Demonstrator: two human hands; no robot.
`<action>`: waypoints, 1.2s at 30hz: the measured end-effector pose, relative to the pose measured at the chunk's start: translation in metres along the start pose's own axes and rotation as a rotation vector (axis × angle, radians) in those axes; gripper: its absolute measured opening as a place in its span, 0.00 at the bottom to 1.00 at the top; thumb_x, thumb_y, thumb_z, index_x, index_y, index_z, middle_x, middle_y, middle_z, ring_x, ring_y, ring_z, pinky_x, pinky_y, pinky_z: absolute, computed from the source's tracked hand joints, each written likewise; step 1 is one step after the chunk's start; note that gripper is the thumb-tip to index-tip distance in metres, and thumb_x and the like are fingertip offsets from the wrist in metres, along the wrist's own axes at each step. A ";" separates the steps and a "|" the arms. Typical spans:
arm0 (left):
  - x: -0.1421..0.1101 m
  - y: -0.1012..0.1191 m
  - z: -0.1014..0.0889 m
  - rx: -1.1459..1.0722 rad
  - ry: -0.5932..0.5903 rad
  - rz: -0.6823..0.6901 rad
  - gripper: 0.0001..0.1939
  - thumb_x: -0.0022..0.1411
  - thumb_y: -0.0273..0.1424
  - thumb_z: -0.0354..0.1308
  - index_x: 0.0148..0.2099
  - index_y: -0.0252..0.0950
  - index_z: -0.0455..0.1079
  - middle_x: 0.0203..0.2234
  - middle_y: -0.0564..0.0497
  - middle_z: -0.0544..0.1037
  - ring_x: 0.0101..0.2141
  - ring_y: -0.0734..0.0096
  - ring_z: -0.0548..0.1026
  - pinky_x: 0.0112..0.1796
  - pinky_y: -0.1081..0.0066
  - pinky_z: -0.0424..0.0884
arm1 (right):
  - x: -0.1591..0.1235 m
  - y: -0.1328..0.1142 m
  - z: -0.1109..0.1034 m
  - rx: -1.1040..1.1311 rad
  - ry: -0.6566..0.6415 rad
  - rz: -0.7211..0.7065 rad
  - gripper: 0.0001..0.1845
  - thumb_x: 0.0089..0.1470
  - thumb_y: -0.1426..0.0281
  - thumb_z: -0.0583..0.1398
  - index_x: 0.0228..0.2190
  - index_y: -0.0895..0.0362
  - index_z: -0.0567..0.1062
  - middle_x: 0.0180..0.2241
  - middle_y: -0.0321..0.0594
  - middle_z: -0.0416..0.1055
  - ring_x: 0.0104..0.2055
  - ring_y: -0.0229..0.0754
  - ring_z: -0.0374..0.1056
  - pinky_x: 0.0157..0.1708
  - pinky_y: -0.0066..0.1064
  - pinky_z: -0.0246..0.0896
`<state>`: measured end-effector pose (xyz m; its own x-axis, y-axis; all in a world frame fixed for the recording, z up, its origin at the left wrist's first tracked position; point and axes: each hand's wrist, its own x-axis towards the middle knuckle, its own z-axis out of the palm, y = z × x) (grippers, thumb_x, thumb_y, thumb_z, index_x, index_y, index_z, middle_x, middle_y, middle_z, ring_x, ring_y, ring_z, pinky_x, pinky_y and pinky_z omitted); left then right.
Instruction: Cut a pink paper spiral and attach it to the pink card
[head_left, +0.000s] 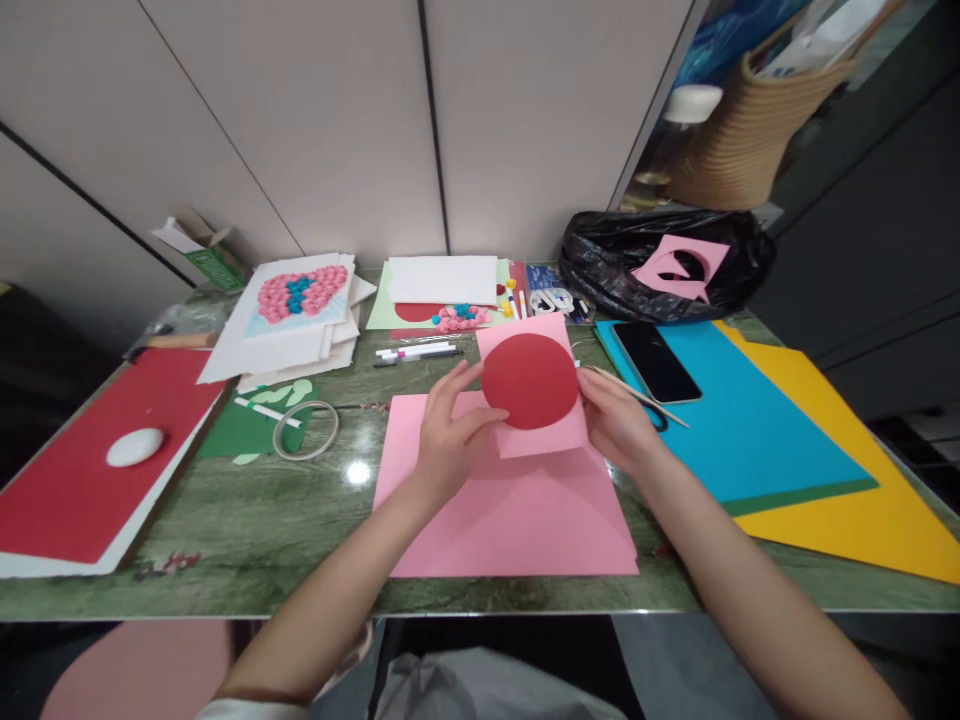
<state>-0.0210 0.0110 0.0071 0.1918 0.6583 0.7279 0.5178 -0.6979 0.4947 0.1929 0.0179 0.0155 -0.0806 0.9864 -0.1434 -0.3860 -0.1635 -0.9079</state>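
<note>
A red paper circle (pixel 529 380) lies against a small pink paper sheet (pixel 555 435), both held up above a large pink sheet (pixel 510 510) on the green table (pixel 285 520). My left hand (pixel 448 440) pinches the left edge of the circle and small sheet. At the right edge, my right hand (pixel 616 420) grips the same small sheet and also holds a thin wooden stick (pixel 645 398) that points right. Both hands are closed.
Blue (pixel 750 430) and yellow (pixel 862 510) sheets with a phone (pixel 656 362) lie right. A black bag (pixel 667 265) sits behind. Tape ring (pixel 305 430), pens (pixel 420 352), a heart craft (pixel 300 295) and red sheet with white stone (pixel 135 447) lie left.
</note>
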 end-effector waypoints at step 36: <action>-0.007 0.006 0.011 -1.140 -0.136 -1.079 0.14 0.49 0.31 0.65 0.41 0.35 0.75 0.40 0.46 0.79 0.43 0.60 0.74 0.47 0.60 0.65 | -0.008 0.009 0.006 -0.380 -0.189 0.019 0.17 0.41 0.69 0.67 0.37 0.54 0.75 0.35 0.38 0.77 0.37 0.42 0.72 0.42 0.35 0.65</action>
<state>-0.0104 0.0058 0.0001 0.2651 0.9420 -0.2059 -0.4089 0.3033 0.8607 0.1848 0.0084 0.0103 -0.2651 0.9569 -0.1190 -0.0198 -0.1287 -0.9915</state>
